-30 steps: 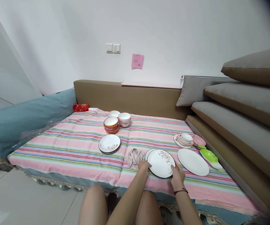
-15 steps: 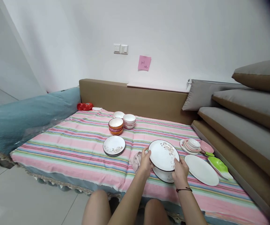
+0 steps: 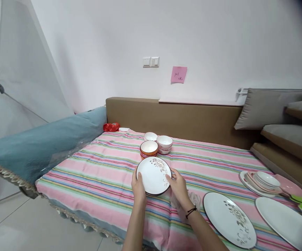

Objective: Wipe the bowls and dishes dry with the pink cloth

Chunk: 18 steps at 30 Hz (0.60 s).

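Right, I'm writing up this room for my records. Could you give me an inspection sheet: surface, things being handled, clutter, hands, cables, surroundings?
Surface: striped cloth, somewhat wrinkled.
Things being handled: a flowered plate, held face up; what lies beneath it is hidden.
Clutter: bowls beyond it; a second plate, an oval dish and stacked small dishes to the right; a crumpled rag partly behind the right forearm; a red packet at the far left.
Hands: left hand and right hand grip opposite sides of the plate.
Cables: nothing seen.
Surroundings: white wall with switches and a pink note; cushions at right.
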Available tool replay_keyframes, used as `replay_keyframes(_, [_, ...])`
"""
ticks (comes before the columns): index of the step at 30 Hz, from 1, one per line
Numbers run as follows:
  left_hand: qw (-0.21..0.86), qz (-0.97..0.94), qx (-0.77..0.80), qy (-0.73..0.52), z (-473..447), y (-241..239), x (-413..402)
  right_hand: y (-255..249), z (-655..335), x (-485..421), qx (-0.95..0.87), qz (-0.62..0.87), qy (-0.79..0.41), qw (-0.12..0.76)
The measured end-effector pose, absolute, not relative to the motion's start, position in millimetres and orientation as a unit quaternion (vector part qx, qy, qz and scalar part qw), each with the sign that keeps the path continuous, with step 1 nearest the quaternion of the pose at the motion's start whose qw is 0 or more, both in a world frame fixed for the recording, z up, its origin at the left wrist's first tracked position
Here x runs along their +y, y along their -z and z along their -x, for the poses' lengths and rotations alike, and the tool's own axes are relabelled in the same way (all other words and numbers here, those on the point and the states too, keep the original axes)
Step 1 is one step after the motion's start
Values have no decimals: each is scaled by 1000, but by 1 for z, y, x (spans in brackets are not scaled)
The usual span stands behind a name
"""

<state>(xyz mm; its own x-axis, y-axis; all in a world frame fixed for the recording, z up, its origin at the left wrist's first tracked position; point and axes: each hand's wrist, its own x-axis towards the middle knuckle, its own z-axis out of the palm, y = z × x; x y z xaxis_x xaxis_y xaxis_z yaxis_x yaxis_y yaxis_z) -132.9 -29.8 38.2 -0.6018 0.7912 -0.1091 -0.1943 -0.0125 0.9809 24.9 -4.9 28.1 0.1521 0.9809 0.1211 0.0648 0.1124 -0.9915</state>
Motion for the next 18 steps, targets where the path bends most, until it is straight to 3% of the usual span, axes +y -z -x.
replay_keyframes(4, [383,-234,584,-676,154,-24,-12,-5,-10,12,-516,526,-404,541])
replay_keyframes(10, [312,-288,672,-606,168,3,7,31,7,39,-516,561,-382,522])
replay_keyframes(18, [245,-326,704,-582,169,28,19,40,7,51,-537,576,-361,499])
